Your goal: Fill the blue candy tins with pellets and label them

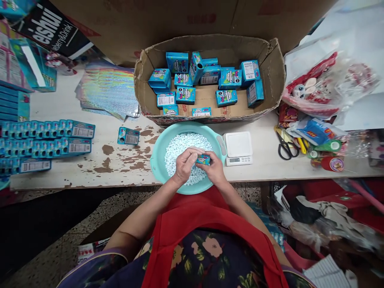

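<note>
Over the turquoise bowl [158,150] of white pellets [183,143], the right hand [215,169] gripped a small blue box [203,160], fingers curled around it. At its nine o'clock, the left hand [184,166] was bunched, contents impossible to tell. A scale [238,145] sat at the bowl's three o'clock, a carton [205,97] at twelve.

The basin [156,154] is turquoise, its pellets [177,145] white, the carton [203,159] above it blue. Beyond it, the box [205,97] is brown; left of it, sheets [106,90] shimmer silver with rainbow bands; before it, a red apron [207,216], dark floral fabric [198,256].
</note>
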A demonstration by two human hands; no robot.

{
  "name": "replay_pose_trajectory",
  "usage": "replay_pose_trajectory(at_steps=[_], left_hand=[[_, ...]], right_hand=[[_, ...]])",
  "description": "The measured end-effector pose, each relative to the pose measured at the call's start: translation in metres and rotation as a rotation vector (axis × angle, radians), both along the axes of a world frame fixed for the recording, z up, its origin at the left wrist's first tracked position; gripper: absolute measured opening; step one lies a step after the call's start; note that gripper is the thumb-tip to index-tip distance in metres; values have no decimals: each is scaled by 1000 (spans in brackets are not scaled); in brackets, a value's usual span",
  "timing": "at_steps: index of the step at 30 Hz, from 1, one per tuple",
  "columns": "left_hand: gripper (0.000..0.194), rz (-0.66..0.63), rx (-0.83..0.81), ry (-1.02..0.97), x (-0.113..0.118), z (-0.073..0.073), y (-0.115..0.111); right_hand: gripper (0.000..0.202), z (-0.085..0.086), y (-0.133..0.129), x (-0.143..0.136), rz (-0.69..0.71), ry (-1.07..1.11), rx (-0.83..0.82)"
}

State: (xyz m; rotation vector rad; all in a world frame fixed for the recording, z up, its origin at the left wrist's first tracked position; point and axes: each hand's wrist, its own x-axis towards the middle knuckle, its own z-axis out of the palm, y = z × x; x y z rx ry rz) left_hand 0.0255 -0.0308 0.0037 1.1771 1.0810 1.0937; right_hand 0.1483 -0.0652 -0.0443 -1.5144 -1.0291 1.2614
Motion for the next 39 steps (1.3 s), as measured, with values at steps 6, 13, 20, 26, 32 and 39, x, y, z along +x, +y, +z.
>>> replay_pose_trajectory(at_steps=[6,13,20,26,32,39], left_hand=[[27,142,54,360,-22,-24,13],[24,-588,-2,1322,-34,-74,-16],[32,-71,-527,433,-33,-52,-8],[33,149,-655,-463,-20,7,20],[34,316,-382,-496,5,9,29],[46,412,-392,-411,15,5,32]], right_hand=[[39,1,0,13,-19,22,-52],[49,2,-11,31,-128,282,-141],[47,10,-8,27,-187,179,-143],[31,17,-1,16,-23,-223,30],[29,23,-3,3,111,-381,85],[29,25,0,2,88,-402,96]])
